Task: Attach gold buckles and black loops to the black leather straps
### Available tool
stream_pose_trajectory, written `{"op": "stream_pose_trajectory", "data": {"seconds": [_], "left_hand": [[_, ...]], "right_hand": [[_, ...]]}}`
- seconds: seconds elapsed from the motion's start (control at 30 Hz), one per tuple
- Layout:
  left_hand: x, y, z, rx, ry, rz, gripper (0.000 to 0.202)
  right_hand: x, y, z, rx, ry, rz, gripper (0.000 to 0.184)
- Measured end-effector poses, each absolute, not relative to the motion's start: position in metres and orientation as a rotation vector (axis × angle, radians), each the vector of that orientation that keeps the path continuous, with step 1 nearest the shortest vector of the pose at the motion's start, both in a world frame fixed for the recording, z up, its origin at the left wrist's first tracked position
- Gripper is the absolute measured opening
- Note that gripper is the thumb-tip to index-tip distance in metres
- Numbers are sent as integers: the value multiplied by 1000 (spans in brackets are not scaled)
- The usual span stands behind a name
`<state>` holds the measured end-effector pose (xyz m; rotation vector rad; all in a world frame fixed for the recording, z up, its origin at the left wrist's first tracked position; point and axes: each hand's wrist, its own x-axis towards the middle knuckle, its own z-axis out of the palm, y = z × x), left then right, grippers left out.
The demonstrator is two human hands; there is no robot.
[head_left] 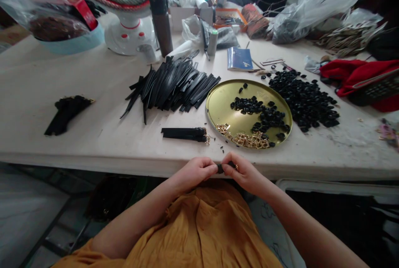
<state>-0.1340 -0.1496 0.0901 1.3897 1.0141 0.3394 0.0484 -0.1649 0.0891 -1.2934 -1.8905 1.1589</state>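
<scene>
At the table's front edge, my left hand (201,169) and my right hand (242,175) meet, fingers pinched on a short black strap (220,168). A bit of gold metal shows at my right fingers; most of the strap is hidden. Just beyond them lies a round gold tray (220,99) with small black pieces (271,117) and gold buckles (253,140) in it. Left of the tray, a few black straps with gold buckles (183,133) lie stacked. Behind these spreads a heap of plain black strips (174,85).
A bundle of black straps (68,112) lies at the left. Right of the tray is a heap of black pieces (307,99). Farther back stand a fan (132,31), a dark bottle (162,27), a thread spool (213,43), a blue booklet (240,58) and plastic bags (314,10).
</scene>
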Motion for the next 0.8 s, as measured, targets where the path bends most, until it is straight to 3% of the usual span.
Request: {"op": "stream_pose_trajectory", "data": {"seconds": [0.23,0.8], "left_hand": [[-144,-135,106,1464,950,208,24],[-147,-141,108,1507,964,260,22]], "right_hand": [[38,-161,74,-1416,-1842,1007,21],[35,-161,73,-1356,-1907,1042,22]]}}
